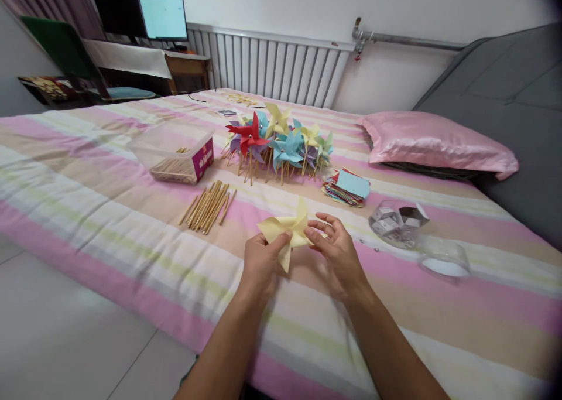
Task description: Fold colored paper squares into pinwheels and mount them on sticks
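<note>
Over the striped bedspread, a pale yellow paper pinwheel (287, 227) with folded blades and no stick showing is between my two hands. My left hand (263, 256) pinches it from the left, thumb on top near its centre. From the right, my right hand (336, 248) grips a blade with thumb and fingers, the other fingers slightly spread. Beyond my hands stands a cluster of finished pinwheels (287, 148) on sticks, in red, blue, yellow and purple. A bundle of thin sticks (206, 207) lies to the left, and a stack of coloured paper (351, 186) to the right.
A clear plastic box (171, 151) with more sticks stands at the left. On the right are a round clear container (397, 224) with small packets, a roll of clear tape (444, 259) and small pins (376, 250). A pink pillow (439, 139) lies by the grey headboard (504, 95).
</note>
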Available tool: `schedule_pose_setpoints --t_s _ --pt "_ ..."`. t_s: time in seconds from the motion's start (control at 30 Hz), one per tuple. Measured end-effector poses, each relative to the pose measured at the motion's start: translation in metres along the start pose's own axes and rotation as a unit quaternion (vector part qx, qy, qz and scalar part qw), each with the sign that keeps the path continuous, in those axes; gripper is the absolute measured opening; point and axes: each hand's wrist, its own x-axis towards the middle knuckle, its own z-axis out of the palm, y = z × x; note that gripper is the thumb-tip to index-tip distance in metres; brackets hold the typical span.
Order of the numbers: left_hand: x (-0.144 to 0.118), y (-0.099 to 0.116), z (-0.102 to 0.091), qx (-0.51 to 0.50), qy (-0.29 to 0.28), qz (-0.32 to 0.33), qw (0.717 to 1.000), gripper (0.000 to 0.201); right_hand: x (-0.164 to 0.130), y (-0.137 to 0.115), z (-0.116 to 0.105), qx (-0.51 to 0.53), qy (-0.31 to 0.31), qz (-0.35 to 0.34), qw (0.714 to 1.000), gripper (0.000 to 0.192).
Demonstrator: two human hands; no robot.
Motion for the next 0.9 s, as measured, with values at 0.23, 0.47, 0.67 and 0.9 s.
schedule_pose_setpoints --t_s 0.23,0.47,0.67,0.9 --pt "-0.003 -0.001 0.003 -0.013 0.013 0.002 1.0 0.03 -0.009 0.008 0.013 0.126 -0.043 0.096 0.986 0.054" --pt "-0.009 -0.003 0.009 -0.015 0.009 -0.014 1.0 0.028 -0.01 0.014 0.018 0.179 -0.023 0.08 0.98 0.04" --pt "-0.007 -0.001 0.002 -0.012 -0.073 -0.01 0.997 0.031 -0.004 0.009 0.007 0.148 -0.051 0.105 0.982 0.043" --pt "-0.011 0.015 -0.002 0.07 -0.123 -0.037 0.989 0.03 0.004 -0.005 -0.017 0.112 -0.164 0.145 0.969 0.048"
